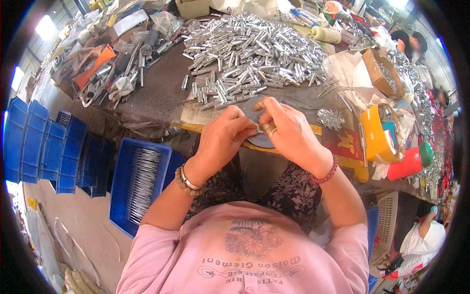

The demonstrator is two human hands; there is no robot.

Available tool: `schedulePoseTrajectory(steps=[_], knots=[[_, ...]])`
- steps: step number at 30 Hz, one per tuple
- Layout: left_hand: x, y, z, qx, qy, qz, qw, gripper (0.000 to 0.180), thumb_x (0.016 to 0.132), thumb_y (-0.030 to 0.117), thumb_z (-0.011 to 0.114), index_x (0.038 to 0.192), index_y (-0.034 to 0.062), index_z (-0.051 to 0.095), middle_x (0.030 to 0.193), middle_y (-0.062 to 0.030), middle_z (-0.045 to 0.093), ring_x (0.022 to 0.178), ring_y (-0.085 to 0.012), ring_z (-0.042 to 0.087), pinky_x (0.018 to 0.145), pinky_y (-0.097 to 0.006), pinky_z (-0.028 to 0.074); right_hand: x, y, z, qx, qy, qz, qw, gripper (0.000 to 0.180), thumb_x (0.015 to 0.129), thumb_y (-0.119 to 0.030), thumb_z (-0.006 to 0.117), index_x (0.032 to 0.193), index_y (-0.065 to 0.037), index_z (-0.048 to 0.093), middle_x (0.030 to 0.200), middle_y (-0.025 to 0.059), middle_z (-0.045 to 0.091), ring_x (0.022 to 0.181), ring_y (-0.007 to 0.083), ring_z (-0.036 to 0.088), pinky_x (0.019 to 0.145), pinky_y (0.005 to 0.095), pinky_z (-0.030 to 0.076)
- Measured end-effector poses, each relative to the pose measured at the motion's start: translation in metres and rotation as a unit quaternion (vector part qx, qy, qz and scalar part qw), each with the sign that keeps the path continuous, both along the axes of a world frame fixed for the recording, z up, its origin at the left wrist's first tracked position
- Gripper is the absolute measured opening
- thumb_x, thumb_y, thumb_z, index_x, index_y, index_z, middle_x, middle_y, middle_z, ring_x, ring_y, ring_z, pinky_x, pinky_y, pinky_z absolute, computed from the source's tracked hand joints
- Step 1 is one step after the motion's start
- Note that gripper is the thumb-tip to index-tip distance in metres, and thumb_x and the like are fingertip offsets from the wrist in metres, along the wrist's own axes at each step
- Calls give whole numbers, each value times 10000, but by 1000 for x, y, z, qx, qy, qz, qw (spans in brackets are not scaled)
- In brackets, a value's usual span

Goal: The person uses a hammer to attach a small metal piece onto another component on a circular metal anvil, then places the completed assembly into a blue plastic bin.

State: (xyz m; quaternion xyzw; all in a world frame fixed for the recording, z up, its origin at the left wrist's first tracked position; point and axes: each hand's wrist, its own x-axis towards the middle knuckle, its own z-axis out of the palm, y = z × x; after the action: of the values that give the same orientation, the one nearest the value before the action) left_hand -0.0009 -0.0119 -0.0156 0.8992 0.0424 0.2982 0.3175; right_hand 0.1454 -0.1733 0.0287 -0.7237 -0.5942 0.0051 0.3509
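My left hand point(223, 139) and my right hand point(289, 130) meet at the near edge of the workbench point(156, 98), fingertips pinched together on a small silver metal tube point(254, 130). They hover over a round grey pad point(259, 141) at the bench edge. Just beyond the hands lies a big heap of short silver metal tubes point(254, 49). A beaded bracelet and a bangle sit on my left wrist, a red bead bracelet on my right.
A blue crate point(120, 196) holding long metal rods stands on the floor at my left, with stacked blue crates point(34, 142) further left. Tools and rags clutter the bench's far left. A yellow container point(374, 134) and red bottle point(409, 164) stand right. Other people work at right.
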Motion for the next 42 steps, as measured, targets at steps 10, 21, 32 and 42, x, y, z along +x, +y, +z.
schedulePoseTrajectory(steps=[10, 21, 32, 42], knots=[[-1, 0, 0, -6, 15, 7, 1000, 130, 924, 151, 853, 1040, 123, 803, 977, -72, 671, 861, -335, 722, 723, -446, 560, 4, 0, -2, -15, 46, -13, 999, 367, 932, 42, 701, 1279, -44, 620, 951, 156, 771, 887, 387, 760, 782, 445, 591], [-3, -4, 5, -21, 24, 24, 999, 147, 931, 159, 849, 1064, 128, 796, 950, -75, 655, 835, -331, 702, 705, -446, 546, -30, 2, 12, 3, -177, -10, 984, 330, 862, 2, 690, 1165, -42, 565, 905, 134, 674, 940, 365, 678, 857, 464, 533], [-2, -4, 2, 16, 1, 22, 1000, 156, 928, 119, 845, 1079, 120, 802, 938, -66, 647, 839, -315, 695, 702, -435, 545, -30, 4, 9, 20, -176, -8, 984, 244, 912, -32, 664, 1137, -36, 568, 877, 127, 682, 902, 346, 687, 851, 467, 542], [-1, -3, 2, 18, 8, 16, 1000, 142, 926, 146, 859, 1056, 112, 810, 951, -56, 661, 815, -298, 690, 701, -419, 543, -30, 0, 0, 36, -150, -34, 988, 272, 879, -8, 691, 1115, -56, 565, 932, 142, 695, 987, 377, 690, 903, 496, 534]])
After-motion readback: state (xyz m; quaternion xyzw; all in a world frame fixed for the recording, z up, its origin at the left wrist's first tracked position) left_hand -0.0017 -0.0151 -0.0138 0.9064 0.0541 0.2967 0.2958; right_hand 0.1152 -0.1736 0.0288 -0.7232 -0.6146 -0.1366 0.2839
